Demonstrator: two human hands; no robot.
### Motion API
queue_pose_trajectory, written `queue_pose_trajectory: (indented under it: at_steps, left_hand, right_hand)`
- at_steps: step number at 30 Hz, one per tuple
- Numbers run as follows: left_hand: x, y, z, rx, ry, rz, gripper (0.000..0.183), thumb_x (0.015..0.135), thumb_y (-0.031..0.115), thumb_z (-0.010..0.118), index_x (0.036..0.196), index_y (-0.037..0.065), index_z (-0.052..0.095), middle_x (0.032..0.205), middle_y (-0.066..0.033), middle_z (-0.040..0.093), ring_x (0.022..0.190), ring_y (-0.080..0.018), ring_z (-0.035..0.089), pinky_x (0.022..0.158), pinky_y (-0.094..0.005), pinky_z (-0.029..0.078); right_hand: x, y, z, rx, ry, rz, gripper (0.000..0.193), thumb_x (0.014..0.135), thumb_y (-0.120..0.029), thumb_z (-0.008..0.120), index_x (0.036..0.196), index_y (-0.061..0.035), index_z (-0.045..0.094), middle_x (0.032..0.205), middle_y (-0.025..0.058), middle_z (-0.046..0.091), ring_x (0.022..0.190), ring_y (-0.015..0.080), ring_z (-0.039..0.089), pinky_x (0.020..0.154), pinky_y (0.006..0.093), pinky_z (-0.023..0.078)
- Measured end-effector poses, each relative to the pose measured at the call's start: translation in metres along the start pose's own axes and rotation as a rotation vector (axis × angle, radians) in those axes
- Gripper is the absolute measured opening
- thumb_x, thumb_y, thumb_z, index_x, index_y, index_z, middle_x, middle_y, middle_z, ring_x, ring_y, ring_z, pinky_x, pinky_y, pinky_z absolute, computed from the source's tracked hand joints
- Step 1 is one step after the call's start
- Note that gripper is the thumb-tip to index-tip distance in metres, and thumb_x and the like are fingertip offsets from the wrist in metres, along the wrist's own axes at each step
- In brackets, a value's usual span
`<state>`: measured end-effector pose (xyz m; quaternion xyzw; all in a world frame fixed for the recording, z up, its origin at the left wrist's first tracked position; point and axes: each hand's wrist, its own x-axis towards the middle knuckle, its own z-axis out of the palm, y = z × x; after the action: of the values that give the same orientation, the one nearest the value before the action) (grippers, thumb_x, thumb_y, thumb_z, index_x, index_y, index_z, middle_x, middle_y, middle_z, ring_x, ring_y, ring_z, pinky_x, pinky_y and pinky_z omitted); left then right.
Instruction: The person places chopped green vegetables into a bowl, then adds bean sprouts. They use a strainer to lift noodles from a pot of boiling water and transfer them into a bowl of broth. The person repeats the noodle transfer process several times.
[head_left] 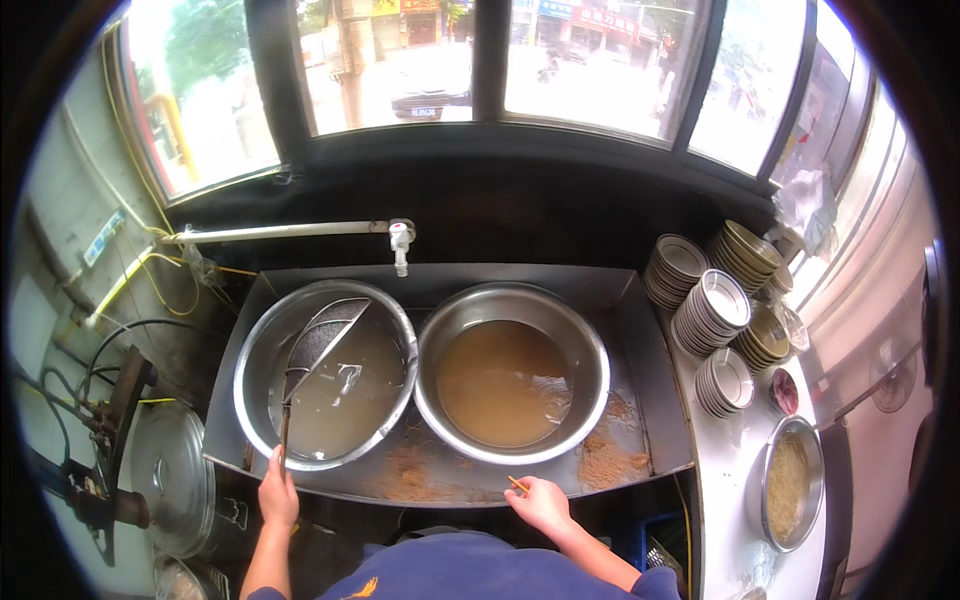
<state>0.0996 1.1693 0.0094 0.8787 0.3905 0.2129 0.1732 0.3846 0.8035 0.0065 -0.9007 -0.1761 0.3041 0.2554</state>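
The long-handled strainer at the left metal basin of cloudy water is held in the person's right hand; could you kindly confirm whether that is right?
Not quite: the head view shows the long-handled strainer held in the left hand, not the right hand. It is indeed at the left metal basin of cloudy water.

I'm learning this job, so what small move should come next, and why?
Perhaps sweep the strainer through the left basin: the left hand holds its handle, and its mesh end is already over the cloudy water.
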Motion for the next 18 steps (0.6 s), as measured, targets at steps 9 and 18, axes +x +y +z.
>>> queue_pose_trajectory:
  at_steps: [9, 18]
  left_hand:
    - [0.09, -0.115, -0.008, 0.249, -0.084, -0.091, 0.055, 0.091, 0.004, 0.052, 0.144, 0.019, 0.045, 0.094, -0.0203, 0.065, 0.086, -0.0414, 0.064, 0.077, -0.0491, 0.051]
    - [0.169, -0.17, -0.023, 0.228, -0.179, -0.033, 0.053, 0.089, 0.004, 0.054, 0.14, 0.016, 0.049, 0.094, -0.0216, 0.067, 0.088, -0.0406, 0.066, 0.08, -0.0497, 0.052]
  right_hand:
    - [0.02, -0.065, 0.071, -0.332, 0.437, -0.232, 0.02, 0.078, -0.026, 0.072, 0.083, -0.0078, 0.066, 0.077, 0.012, 0.068, 0.076, 0.0307, 0.068, 0.07, 0.0438, 0.054]
    - [0.059, -0.078, 0.132, -0.455, 0.439, -0.445, 0.016, 0.073, -0.023, 0.073, 0.072, -0.011, 0.062, 0.072, 0.0074, 0.066, 0.068, 0.0285, 0.066, 0.064, 0.0422, 0.054]
